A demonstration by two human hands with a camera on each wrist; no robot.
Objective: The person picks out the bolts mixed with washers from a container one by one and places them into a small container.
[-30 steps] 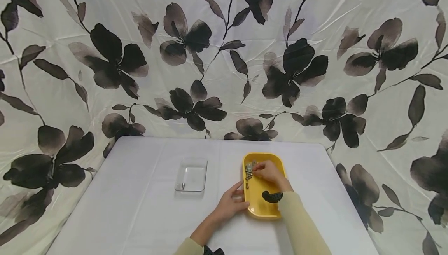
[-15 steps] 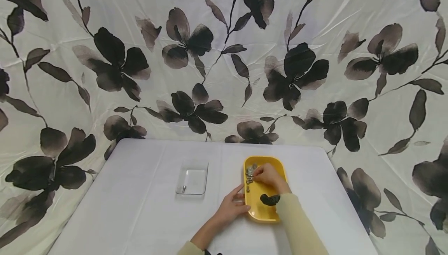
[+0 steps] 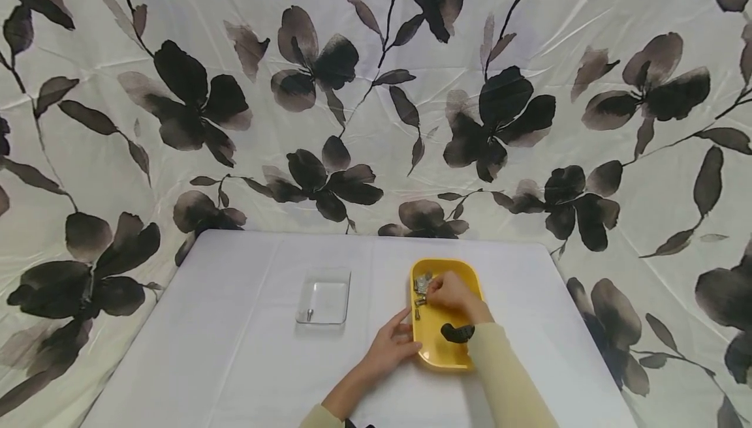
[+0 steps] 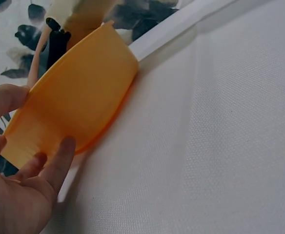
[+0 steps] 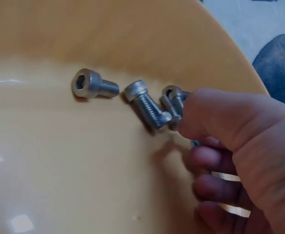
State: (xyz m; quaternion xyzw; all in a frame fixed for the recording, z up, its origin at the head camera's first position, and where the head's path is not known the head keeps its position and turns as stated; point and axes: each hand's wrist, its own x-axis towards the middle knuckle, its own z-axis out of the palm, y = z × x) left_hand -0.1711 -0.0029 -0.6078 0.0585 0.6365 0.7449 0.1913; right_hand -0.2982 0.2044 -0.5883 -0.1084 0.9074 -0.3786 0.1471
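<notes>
Right hand sits inside the shallow yellow plastic tray, fingers curled w/ tips down among the cluster of short steel socket-head bolts at the tray's far-left corner; can't tell if a bolt is actually pinched, since the fingers hide the contact. One loose bolt lies just left of the bunch, hex socket facing the wrist cam. Left hand rests at the tray's near-left edge, thumb and fingers pressed vs. the outer wall, bracing it. Tray sits right of centre on the white-clothed table. A clear rectangular plastic dish w/ one small bolt stands well left of the tray.
</notes>
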